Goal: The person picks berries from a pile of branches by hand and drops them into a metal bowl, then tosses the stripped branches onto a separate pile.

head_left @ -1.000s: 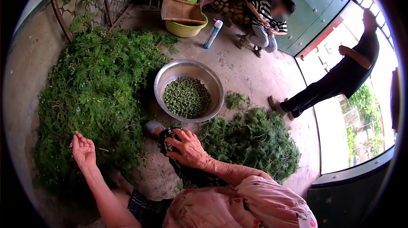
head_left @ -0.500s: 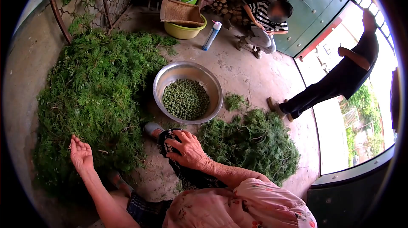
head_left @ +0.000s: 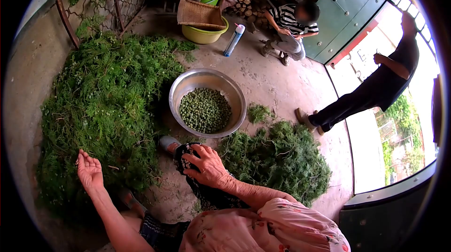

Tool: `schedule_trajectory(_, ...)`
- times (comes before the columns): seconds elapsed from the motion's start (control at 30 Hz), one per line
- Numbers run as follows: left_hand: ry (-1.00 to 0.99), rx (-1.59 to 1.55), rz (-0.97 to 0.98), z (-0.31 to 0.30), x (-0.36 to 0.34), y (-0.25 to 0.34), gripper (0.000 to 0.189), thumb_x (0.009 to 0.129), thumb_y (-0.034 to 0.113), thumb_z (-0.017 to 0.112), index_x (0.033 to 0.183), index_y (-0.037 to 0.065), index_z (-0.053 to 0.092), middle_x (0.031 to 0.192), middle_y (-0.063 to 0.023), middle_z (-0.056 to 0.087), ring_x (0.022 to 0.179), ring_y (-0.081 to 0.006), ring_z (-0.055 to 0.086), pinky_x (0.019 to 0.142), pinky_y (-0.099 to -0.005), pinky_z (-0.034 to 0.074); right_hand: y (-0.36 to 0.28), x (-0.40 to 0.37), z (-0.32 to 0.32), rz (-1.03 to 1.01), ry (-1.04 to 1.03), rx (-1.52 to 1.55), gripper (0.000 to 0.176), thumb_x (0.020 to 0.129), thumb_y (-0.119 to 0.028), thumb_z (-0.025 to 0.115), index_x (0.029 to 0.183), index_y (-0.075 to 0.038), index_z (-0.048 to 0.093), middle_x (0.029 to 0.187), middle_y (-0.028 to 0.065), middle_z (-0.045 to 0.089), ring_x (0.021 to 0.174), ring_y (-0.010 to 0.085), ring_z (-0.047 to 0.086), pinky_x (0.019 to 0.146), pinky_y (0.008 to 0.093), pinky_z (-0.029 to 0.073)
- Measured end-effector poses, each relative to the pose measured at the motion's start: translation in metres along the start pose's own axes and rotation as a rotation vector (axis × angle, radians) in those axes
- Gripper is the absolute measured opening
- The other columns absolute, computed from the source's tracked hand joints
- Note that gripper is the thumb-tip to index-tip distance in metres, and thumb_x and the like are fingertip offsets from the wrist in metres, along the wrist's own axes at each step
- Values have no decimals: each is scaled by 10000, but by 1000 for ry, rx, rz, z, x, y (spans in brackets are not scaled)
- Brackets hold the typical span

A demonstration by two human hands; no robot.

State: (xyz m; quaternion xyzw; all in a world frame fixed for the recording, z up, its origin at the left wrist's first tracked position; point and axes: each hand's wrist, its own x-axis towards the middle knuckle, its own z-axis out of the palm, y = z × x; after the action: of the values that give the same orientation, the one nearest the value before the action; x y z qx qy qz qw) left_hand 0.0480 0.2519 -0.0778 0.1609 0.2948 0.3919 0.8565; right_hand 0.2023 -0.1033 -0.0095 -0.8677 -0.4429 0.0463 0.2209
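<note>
My left hand (head_left: pixel 90 171) rests palm up at the near edge of a big heap of green conifer branches (head_left: pixel 108 97). Its fingers are loosely curled and apart; I see nothing held in them. On the dark patterned cloth over my knee (head_left: pixel 184 152) lies my right hand (head_left: pixel 206 165), fingers spread and holding nothing. Just beyond the knee stands a wide metal basin (head_left: pixel 238 111), partly filled with small round green cones (head_left: pixel 205 109). A second, smaller heap of branches (head_left: pixel 282 162) is on the floor to the right of my right hand.
Behind the basin stand a spray can (head_left: pixel 233 40) and a yellow tub (head_left: pixel 202 36) with a woven scoop (head_left: pixel 199 13). A person in a striped top (head_left: pixel 286 17) sits low near the green door (head_left: pixel 350 10). Another person in dark clothes (head_left: pixel 376 80) stands at the doorway.
The seated person's head and upper body have shifted slightly left. Both of my hands, the basin and the heaps remain where they were.
</note>
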Motion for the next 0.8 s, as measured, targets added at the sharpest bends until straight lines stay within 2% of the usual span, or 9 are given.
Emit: schedule_trajectory(0.8,41,23,-14,2,0,-4,172,841,210,594,989,125,615,831,68,615,653,-33,538,638,-208,444,0,0,-2,-4,12,13,424,733,-309,648,1108,-149,534,1188,162,418,1098,351,398,887,463,354)
